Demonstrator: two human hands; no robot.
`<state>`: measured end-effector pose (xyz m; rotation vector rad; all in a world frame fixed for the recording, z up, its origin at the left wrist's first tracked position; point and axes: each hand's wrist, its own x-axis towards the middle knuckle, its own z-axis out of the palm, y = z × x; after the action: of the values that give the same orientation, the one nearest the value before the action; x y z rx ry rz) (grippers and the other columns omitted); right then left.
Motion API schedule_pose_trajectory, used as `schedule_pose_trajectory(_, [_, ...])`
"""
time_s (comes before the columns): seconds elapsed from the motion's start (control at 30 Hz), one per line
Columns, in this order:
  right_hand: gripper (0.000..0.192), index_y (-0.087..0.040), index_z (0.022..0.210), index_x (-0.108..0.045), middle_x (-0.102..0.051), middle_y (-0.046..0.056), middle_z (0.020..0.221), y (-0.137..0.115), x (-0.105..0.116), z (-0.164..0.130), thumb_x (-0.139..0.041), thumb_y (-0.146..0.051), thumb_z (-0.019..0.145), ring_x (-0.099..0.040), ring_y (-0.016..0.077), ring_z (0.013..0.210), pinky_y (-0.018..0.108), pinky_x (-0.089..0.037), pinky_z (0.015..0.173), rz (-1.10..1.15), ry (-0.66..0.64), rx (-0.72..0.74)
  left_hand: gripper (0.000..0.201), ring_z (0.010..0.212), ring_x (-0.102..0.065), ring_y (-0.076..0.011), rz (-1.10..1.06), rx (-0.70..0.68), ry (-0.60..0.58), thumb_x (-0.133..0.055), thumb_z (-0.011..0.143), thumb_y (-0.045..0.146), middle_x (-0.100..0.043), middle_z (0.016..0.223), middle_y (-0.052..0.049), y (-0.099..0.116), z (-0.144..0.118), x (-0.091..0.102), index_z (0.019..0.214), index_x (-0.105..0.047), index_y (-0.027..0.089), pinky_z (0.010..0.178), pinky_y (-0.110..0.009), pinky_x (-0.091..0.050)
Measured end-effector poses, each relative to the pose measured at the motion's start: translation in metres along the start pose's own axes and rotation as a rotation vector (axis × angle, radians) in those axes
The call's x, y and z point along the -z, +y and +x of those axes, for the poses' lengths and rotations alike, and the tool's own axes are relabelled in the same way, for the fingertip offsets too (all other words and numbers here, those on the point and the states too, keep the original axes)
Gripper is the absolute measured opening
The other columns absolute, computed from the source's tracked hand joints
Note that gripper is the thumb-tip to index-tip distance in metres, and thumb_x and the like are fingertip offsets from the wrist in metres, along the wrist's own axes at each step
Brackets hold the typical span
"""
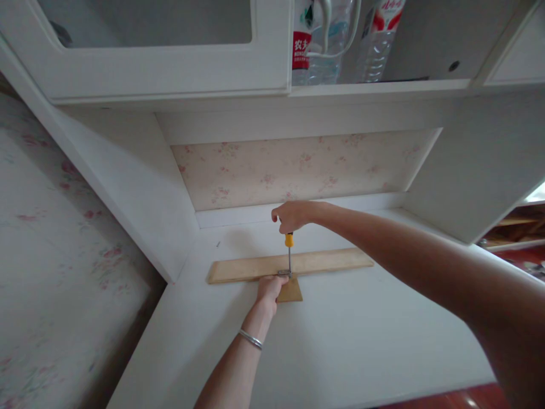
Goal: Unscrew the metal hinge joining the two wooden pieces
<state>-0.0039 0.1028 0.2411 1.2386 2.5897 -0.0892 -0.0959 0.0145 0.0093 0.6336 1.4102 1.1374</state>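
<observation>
Screwdriver (289,241) stands near upright on the fitting (283,273), handle enclosed by the right hand (296,216). Left hand (269,288), closure unclear, touches the block (292,291) at the plank's (247,267) 6 o'clock edge. Tilted pressure could slip the tip toward 8 o'clock, into that hand.

Yellow screwdriver handle (289,241), pale tan board (247,267), white desktop (361,329), pink-flowered cream wallpaper (268,167), red bottle label (300,50)

The right hand (293,217) is partly hiding the yellow-handled metal screwdriver (289,241), the top edge cropping red-labelled clear bottles (378,50).
</observation>
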Motion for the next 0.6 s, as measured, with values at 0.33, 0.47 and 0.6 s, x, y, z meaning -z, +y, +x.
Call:
schedule_pose_trajectory(0.33, [0.047, -0.016, 0.117, -0.056, -0.068, 0.009, 0.085, 0.0019, -0.0031, -0.0031, -0.055, -0.029, 0.072, -0.060, 0.0149, 0.053, 0.028, -0.041, 0.057, 0.027, 0.021, 0.011, 0.017, 0.081, -0.067, -0.0226, 0.016, -0.009, 0.004, -0.073, 0.057, 0.012, -0.072, 0.086, -0.011, -0.0020, 0.0011, 0.0003, 0.074, -0.071, 0.012, 0.073, -0.032, -0.051])
schedule_pose_trajectory(0.47, [0.054, -0.018, 0.120, -0.052, -0.067, 0.009, 0.095, 0.0013, -0.0009, -0.0055, -0.059, -0.032, 0.069, -0.059, 0.0130, 0.051, 0.026, -0.041, 0.054, 0.075, -0.020, 0.033, 0.016, 0.078, -0.067, -0.0226, 0.022, 0.001, 0.001, -0.073, 0.058, 0.012, -0.072, 0.087, -0.012, -0.0015, 0.0013, 0.0004, 0.074, -0.071, 0.011, 0.070, -0.032, -0.051])
schedule_pose_trajectory(0.6, [0.047, -0.015, 0.117, -0.056, -0.068, 0.009, 0.083, -0.0005, 0.0002, -0.0061, -0.052, -0.037, 0.076, -0.058, 0.0141, 0.050, 0.028, -0.041, 0.055, 0.063, -0.031, -0.015, 0.015, 0.076, -0.067, -0.0231, 0.024, 0.010, -0.005, -0.073, 0.058, 0.013, -0.072, 0.085, -0.012, -0.0014, 0.0015, 0.0009, 0.072, -0.071, 0.011, 0.067, -0.033, -0.051])
